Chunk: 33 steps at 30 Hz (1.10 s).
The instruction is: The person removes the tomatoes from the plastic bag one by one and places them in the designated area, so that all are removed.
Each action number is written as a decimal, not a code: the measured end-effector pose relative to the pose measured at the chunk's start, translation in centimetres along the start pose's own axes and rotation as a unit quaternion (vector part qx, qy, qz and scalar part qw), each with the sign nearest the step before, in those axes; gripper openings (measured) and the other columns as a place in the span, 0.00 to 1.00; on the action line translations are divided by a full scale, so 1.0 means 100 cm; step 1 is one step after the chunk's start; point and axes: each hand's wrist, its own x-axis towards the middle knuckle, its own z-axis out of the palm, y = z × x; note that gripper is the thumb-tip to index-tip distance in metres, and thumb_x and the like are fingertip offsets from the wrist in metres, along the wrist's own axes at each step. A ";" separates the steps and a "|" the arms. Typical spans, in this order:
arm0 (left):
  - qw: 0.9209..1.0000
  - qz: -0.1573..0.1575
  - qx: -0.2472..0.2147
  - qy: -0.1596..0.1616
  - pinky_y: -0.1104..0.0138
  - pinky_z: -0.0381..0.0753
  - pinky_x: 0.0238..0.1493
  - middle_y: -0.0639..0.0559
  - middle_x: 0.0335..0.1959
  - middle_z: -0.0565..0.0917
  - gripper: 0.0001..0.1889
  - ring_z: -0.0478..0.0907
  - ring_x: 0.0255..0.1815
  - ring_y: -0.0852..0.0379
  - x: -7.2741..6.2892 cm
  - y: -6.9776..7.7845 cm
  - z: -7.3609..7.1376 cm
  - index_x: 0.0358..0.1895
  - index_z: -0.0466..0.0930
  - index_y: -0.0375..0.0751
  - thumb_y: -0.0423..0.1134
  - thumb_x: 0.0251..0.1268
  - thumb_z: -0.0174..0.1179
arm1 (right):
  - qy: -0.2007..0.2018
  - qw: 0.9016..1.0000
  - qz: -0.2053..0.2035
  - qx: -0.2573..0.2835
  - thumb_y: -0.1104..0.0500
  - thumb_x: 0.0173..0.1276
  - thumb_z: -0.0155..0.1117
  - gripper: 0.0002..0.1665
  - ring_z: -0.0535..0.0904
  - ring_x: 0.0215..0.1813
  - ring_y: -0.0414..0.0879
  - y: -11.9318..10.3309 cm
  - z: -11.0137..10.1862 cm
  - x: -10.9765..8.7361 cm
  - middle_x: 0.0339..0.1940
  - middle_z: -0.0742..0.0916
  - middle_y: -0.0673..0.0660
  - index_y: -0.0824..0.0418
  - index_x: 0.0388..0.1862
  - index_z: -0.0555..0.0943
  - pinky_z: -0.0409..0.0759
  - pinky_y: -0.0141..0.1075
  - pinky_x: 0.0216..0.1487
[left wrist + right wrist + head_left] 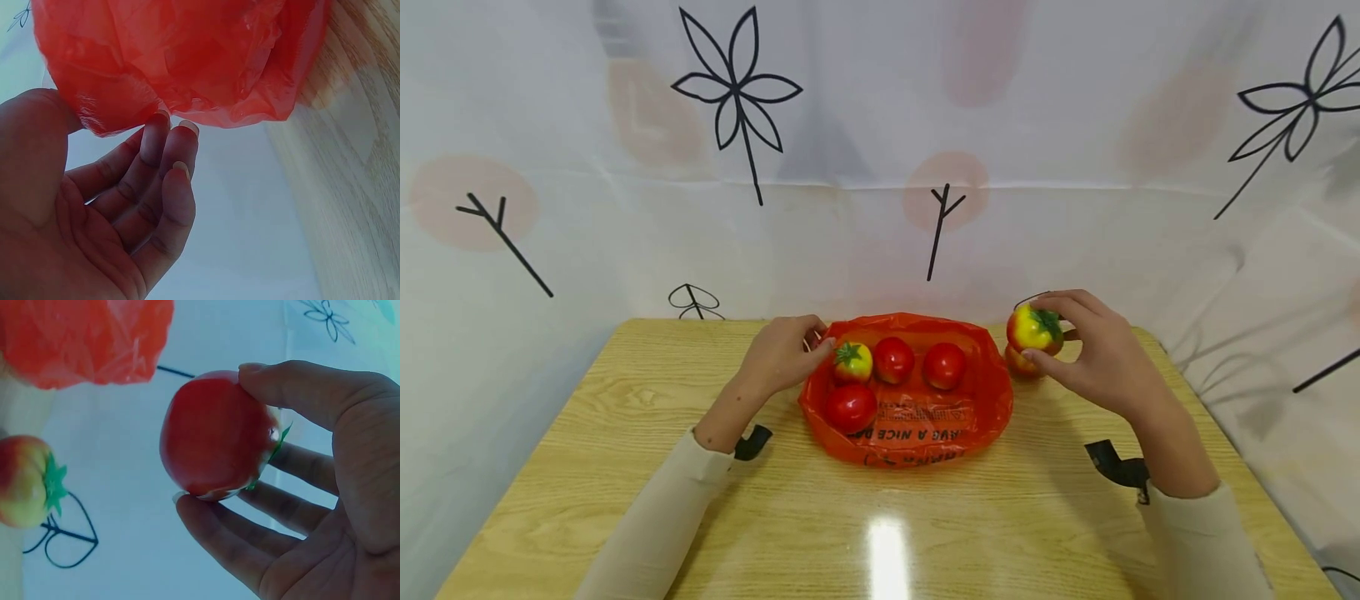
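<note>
My left hand (780, 354) pinches the rim of a red plastic bag (917, 450) at its left end. In the left wrist view, the fingertips (181, 169) meet the bag's edge and the thumb goes behind the film. Inside the open bag lie several tomatoes, among them a red tomato (944, 366) and a yellow-red one (853, 362) with a green calyx. Just right of the bag, my right hand (1101, 354) grips a red-and-yellow tomato (212, 434) between thumb and fingers, lifted off the table. Below it, another tomato (25, 481) sits on the table, partly hidden in the head view.
The bag rests on a wood-grain table (820, 533) near its back edge. Behind hangs a pale cloth (850, 250) with dark plant drawings. Black straps (1120, 469) show at the wrists. A bright light reflection lies on the tabletop in front of the bag.
</note>
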 end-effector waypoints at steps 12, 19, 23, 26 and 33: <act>1.000 0.004 0.003 0.004 0.62 0.82 0.33 0.52 0.34 0.87 0.16 0.82 0.33 0.54 0.001 0.001 0.000 0.51 0.87 0.40 0.48 0.75 0.62 | -0.010 0.998 0.066 -0.008 0.63 0.59 0.84 0.34 0.82 0.54 0.58 0.026 -0.011 -0.004 0.62 0.82 0.64 0.65 0.64 0.80 0.88 0.41 0.46; 1.000 0.002 0.003 0.002 0.62 0.82 0.34 0.52 0.35 0.87 0.15 0.81 0.34 0.54 0.002 0.000 0.001 0.51 0.87 0.40 0.48 0.75 0.61 | -0.023 0.994 0.107 0.002 0.62 0.62 0.82 0.33 0.81 0.55 0.61 0.043 -0.011 -0.008 0.64 0.81 0.66 0.66 0.65 0.80 0.79 0.17 0.47; 1.000 0.001 0.001 0.001 0.62 0.82 0.34 0.52 0.35 0.87 0.16 0.81 0.33 0.53 0.002 -0.001 0.001 0.51 0.87 0.40 0.48 0.75 0.61 | -0.028 0.993 0.114 -0.001 0.62 0.63 0.82 0.33 0.80 0.55 0.64 0.054 -0.010 -0.012 0.63 0.80 0.68 0.68 0.65 0.79 0.82 0.21 0.47; 1.000 -0.001 -0.001 0.000 0.62 0.82 0.34 0.52 0.35 0.87 0.16 0.81 0.33 0.53 0.002 0.000 0.001 0.51 0.87 0.40 0.48 0.75 0.62 | -0.032 0.992 0.124 0.003 0.61 0.63 0.82 0.34 0.80 0.55 0.65 0.061 -0.009 -0.013 0.63 0.80 0.70 0.69 0.65 0.79 0.73 0.11 0.46; 1.000 -0.004 -0.001 -0.005 0.63 0.81 0.33 0.52 0.35 0.87 0.16 0.80 0.33 0.54 0.001 -0.001 0.001 0.51 0.87 0.40 0.48 0.75 0.61 | -0.046 0.987 0.155 -0.011 0.60 0.66 0.79 0.33 0.82 0.54 0.73 0.073 -0.005 -0.018 0.62 0.79 0.73 0.71 0.65 0.78 0.83 0.65 0.52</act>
